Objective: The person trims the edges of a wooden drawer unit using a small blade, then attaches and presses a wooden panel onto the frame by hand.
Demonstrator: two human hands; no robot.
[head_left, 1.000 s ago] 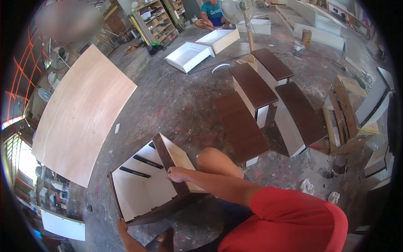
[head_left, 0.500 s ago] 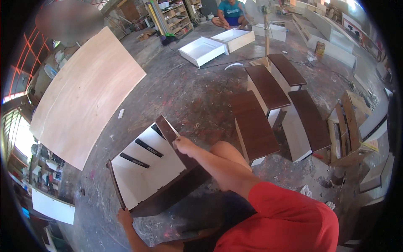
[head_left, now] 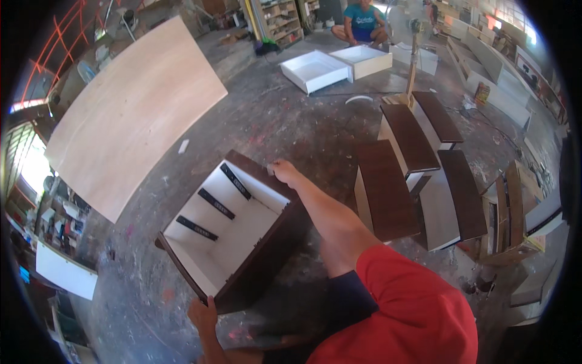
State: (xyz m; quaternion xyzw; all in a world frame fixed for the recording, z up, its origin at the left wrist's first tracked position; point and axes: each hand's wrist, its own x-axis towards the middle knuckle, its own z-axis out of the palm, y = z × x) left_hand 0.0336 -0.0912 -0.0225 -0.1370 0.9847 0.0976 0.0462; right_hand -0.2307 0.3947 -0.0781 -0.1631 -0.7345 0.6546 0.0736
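A drawer cabinet carcass point(head_left: 262, 267), dark brown outside and white inside, stands on the floor in front of me, its hollow side facing up. Black drawer slides point(head_left: 216, 204) run along its inner wall, with more small dark fittings on the opposite wall. My left hand point(head_left: 203, 313) is closed round the near left corner of the cabinet, thumb over the edge. At the far right end, my right hand point(head_left: 283, 172) is curled over the brown end panel and grips it. Both sets of fingertips are partly hidden.
Several brown-fronted drawers point(head_left: 385, 191) stand to the right, beside a wooden crate point(head_left: 512, 209). A large plywood sheet point(head_left: 139, 115) lies at the left. Further off are white drawers point(head_left: 315, 71) and a squatting person point(head_left: 364, 24) in a teal shirt.
The cabinet has turned and tipped so its inside shows more fully. Both hands have kept to its ends, the right one shifting farther along the end panel. My view has swung slightly left.
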